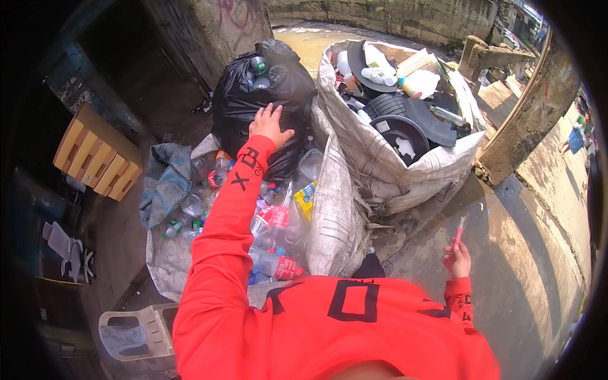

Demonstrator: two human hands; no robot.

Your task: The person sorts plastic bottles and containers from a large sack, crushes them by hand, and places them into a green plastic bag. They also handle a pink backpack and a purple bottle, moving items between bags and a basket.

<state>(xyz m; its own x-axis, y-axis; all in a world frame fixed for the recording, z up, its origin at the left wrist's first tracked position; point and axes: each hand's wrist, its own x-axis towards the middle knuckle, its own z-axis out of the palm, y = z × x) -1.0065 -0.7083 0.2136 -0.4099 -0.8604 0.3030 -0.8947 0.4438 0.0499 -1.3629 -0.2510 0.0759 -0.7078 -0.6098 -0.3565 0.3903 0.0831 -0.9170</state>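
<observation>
My left hand [270, 126] lies with fingers spread against the side of a bulging black plastic bag [237, 114], gripping nothing that I can see. Plastic bottles [259, 65] show at the bag's top. My right hand [457, 260], off to the right, is closed round a small red-handled tool [459, 235] with a pale tip; its exact kind is unclear. Beneath the black bag, a wide woven sack [332, 228] holds many clear bottles [270, 262], some with red labels, and a yellow packet [306, 199].
A second woven sack [389, 180], filled with black basins and mixed plastics, stands behind on the right. At left are a tan slatted crate-like object [97, 154], a grey cloth [164, 183] and a beige plastic chair [142, 332]. A concrete post [527, 114] rises at right; murky water lies beyond.
</observation>
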